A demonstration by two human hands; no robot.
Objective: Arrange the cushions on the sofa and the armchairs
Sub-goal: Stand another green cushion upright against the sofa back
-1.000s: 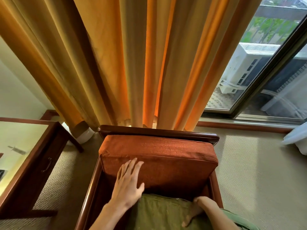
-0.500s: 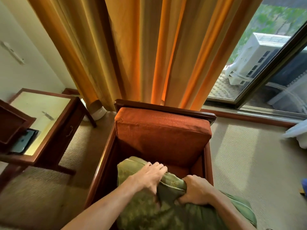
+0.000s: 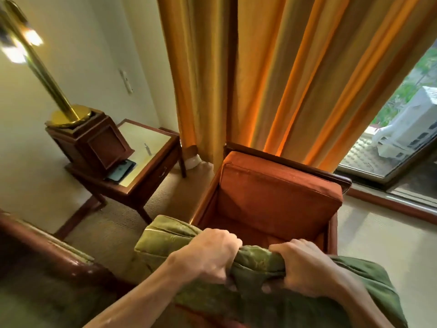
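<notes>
A green cushion point(image 3: 165, 242) is lifted in front of a wooden armchair point(image 3: 335, 178). My left hand point(image 3: 210, 254) grips its bunched top edge, and my right hand point(image 3: 300, 268) grips the same edge just to the right. The armchair's rust-orange back cushion point(image 3: 279, 190) leans upright against the chair back. The orange seat point(image 3: 279, 235) shows behind my hands. The cushion's lower part runs out of the frame at the bottom.
A wooden side table point(image 3: 146, 171) stands left of the armchair, bearing a brass lamp point(image 3: 63, 110) on a wooden box and a phone point(image 3: 120, 171). Orange curtains point(image 3: 283, 79) hang behind. A sofa's wooden arm point(image 3: 47, 247) sits at the lower left. A window point(image 3: 402, 138) lies right.
Both hands have closed on the green cushion and raised it off the seat toward me and to the left. The view has swung left, bringing the lamp and the sofa arm into sight.
</notes>
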